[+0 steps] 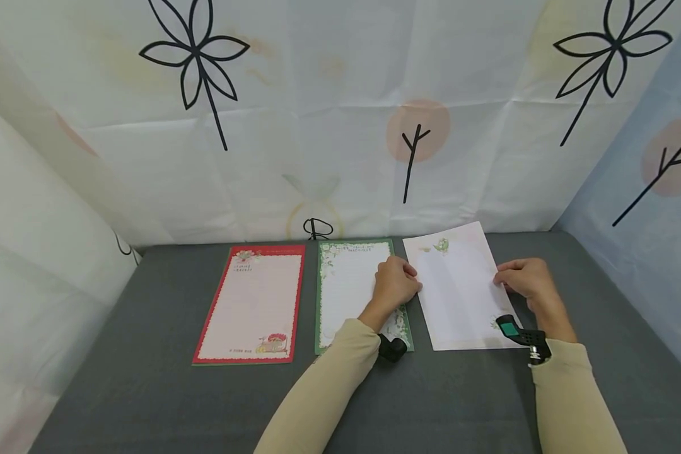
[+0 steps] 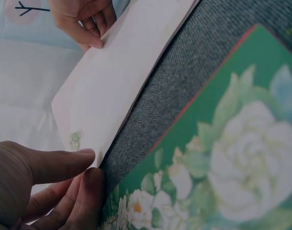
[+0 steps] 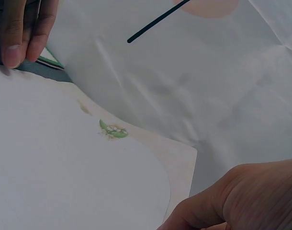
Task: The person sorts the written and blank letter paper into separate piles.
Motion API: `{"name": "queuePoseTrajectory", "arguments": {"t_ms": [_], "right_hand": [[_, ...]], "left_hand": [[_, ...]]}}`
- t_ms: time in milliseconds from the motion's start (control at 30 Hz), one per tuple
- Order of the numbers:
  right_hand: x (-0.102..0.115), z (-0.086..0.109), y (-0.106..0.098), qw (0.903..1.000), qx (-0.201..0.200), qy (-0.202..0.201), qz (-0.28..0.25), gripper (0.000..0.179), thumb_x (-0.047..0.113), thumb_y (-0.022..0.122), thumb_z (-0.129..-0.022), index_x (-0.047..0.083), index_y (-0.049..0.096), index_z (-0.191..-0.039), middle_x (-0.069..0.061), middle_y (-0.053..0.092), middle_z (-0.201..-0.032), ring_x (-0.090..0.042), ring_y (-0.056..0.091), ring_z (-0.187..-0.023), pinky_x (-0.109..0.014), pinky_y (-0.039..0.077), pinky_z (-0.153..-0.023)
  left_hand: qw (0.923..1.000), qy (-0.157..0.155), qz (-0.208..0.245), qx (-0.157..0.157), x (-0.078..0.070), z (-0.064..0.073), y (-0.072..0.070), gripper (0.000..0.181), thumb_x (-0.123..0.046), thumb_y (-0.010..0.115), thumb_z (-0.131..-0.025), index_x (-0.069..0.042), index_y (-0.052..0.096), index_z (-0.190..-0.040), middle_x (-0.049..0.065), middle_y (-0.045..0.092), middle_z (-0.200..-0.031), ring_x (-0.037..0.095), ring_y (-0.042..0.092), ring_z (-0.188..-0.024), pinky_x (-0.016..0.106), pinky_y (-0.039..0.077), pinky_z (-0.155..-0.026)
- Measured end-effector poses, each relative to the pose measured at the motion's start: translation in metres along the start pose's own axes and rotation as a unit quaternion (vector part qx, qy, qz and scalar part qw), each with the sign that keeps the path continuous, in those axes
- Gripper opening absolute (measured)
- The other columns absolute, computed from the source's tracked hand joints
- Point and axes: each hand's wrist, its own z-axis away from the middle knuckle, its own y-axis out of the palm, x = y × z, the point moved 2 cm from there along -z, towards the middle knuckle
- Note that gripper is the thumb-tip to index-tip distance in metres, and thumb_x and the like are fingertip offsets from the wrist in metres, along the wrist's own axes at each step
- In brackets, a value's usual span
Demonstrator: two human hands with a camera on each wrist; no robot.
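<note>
A pale sheet of decorated paper [image 1: 454,293] with a small green print near its top lies at the right of the dark table, slightly skewed. My left hand [image 1: 395,284] pinches its left edge between thumb and fingers, as the left wrist view shows at the thumb [image 2: 64,165]. On the opposite edge, my right hand [image 1: 528,282] grips the paper, its fingertips partly hidden. In the right wrist view the sheet [image 3: 79,158] bows a little along its far edge. Beneath my left wrist is a green-bordered floral sheet [image 1: 345,290], partly covered by the arm.
Left of these, a red-bordered sheet [image 1: 255,302] lies flat, with a thin green edge showing under it. The grey cloth-covered table [image 1: 204,410] meets a printed fabric backdrop [image 1: 329,126] at the back, and fabric also hangs on both sides.
</note>
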Motion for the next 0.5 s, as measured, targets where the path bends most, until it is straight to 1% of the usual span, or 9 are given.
{"name": "queuePoseTrajectory", "arguments": {"t_ms": [67, 167, 267, 333, 433, 500], "right_hand": [[0.0005, 0.0008, -0.0001, 1.0000, -0.001, 0.000, 0.005, 0.038, 0.006, 0.067, -0.088, -0.015, 0.062, -0.119, -0.033, 0.057, -0.121, -0.037, 0.063, -0.093, -0.045, 0.051, -0.077], [0.0007, 0.0017, -0.0009, 0.9998, -0.006, -0.001, 0.019, 0.038, 0.006, 0.068, -0.086, -0.015, 0.063, -0.117, -0.032, 0.060, -0.115, -0.035, 0.064, -0.088, -0.045, 0.050, -0.075], [0.0016, 0.0033, -0.0020, 0.9992, -0.013, -0.003, 0.038, 0.035, 0.006, 0.070, -0.085, -0.014, 0.066, -0.113, -0.028, 0.063, -0.106, -0.030, 0.063, -0.083, -0.040, 0.049, -0.069], [0.0016, 0.0038, -0.0024, 0.9986, -0.018, -0.006, 0.049, 0.034, 0.007, 0.070, -0.084, -0.014, 0.067, -0.110, -0.025, 0.065, -0.099, -0.029, 0.062, -0.081, -0.037, 0.047, -0.065], [0.0017, 0.0047, -0.0025, 0.9978, -0.025, -0.007, 0.060, 0.031, 0.008, 0.070, -0.084, -0.014, 0.069, -0.107, -0.022, 0.065, -0.093, -0.035, 0.059, -0.087, -0.040, 0.046, -0.067], [0.0019, 0.0053, -0.0028, 0.9974, -0.032, -0.009, 0.064, 0.031, 0.008, 0.070, -0.084, -0.014, 0.069, -0.105, -0.022, 0.065, -0.091, -0.043, 0.053, -0.098, -0.046, 0.045, -0.071]], "left_hand": [[1.0000, -0.006, -0.005, -0.001, -0.0014, 0.0002, 0.0004, 0.011, -0.005, 0.086, -0.077, -0.006, 0.076, -0.081, -0.003, 0.065, -0.067, 0.018, 0.063, -0.068, 0.033, 0.053, -0.066], [0.9997, -0.020, -0.015, -0.001, -0.0033, 0.0007, 0.0010, 0.016, -0.006, 0.089, -0.074, -0.008, 0.073, -0.078, -0.004, 0.061, -0.067, 0.021, 0.061, -0.070, 0.034, 0.052, -0.066], [0.9992, -0.033, -0.024, -0.004, -0.0046, 0.0005, 0.0022, 0.021, -0.007, 0.091, -0.072, -0.011, 0.070, -0.074, -0.004, 0.058, -0.067, 0.023, 0.060, -0.071, 0.034, 0.052, -0.065], [0.9989, -0.037, -0.027, -0.007, -0.0049, 0.0003, 0.0029, 0.023, -0.007, 0.091, -0.072, -0.012, 0.068, -0.073, -0.004, 0.057, -0.066, 0.024, 0.060, -0.071, 0.034, 0.052, -0.065], [0.9988, -0.034, -0.033, -0.013, -0.0050, 0.0005, 0.0035, 0.023, -0.008, 0.091, -0.072, -0.012, 0.068, -0.072, -0.004, 0.057, -0.065, 0.023, 0.060, -0.069, 0.034, 0.052, -0.064], [0.9989, -0.029, -0.033, -0.015, -0.0052, 0.0011, 0.0035, 0.021, -0.009, 0.091, -0.072, -0.011, 0.070, -0.074, -0.005, 0.058, -0.065, 0.022, 0.060, -0.068, 0.034, 0.052, -0.064]]}}
